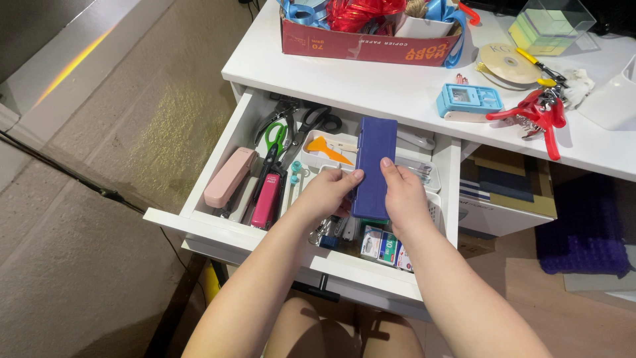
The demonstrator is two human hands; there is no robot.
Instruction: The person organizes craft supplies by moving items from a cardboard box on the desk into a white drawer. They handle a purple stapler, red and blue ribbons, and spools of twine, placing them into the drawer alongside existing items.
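Both hands grip one long blue case (373, 166) above the open white drawer (218, 147); the left hand (326, 192) closes on its near left edge, thumb pressed on the lid, and the right hand (402, 194) closes on its near right edge, thumb on top as well; the case lies lengthwise away from the person, its far end reaching toward the worktop (371, 83).

Under the case the drawer holds a white divider tray (317, 156) with an orange scraper (328, 149) in it; to the left lie green-handled scissors (275, 140) and black-handled scissors (317, 122), then a pale pink stapler (228, 176) by the drawer's left wall and a brighter pink stapler (267, 200) just beside it; small boxes of staples (381, 245) sit at the near front, below the right wrist.

On the worktop, well apart from the hands, stand a red cardboard box (368, 45) full of blue and red ribbon, a light blue stapler-like gadget (469, 101), a roll of clear tape (509, 63), a red-handled tool (538, 114) and a clear cube holding pastel note paper (550, 25); beige carpet (99, 185) lies to the left of the drawer.
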